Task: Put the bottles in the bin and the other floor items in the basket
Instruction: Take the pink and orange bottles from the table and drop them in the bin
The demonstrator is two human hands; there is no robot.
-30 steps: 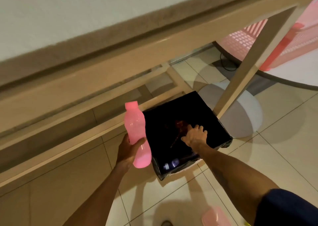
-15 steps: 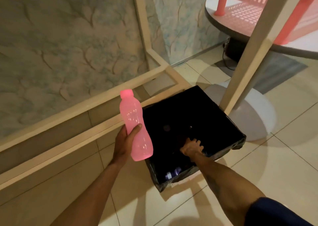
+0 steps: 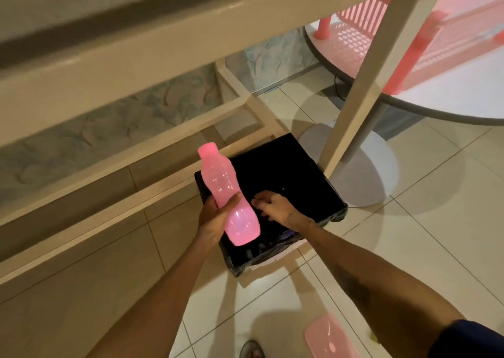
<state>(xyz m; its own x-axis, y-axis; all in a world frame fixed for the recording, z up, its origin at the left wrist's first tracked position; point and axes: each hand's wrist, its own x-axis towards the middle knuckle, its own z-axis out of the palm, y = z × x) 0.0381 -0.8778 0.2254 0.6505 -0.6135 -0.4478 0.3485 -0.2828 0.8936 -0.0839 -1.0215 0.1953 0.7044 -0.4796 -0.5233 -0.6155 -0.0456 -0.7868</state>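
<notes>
Pink bottle (image 3: 230,197) sat at frame centre, tilted, cap toward upper left, base over the near-left edge of the black-lined bin (image 3: 321,191). My left hand (image 3: 214,218) gripped it around the waist. My right hand (image 3: 275,207) hung over the bin opening, fingers loosely curled, holding nothing. Pink lid (image 3: 328,338) lay on floor tiles, lower right.

- A beige table frame (image 3: 152,58) crossed the upper view, and one slanted leg (image 3: 362,85) came down just beside a white round pedestal base (image 3: 365,172).
- A white round tabletop (image 3: 450,98) stood at the right.
- A marbled wall panel (image 3: 109,118) showed behind the frame's lower rails.
- Pale floor tiles (image 3: 436,221) covered the ground.
- A dark cable (image 3: 336,85) lay near the wall.
</notes>
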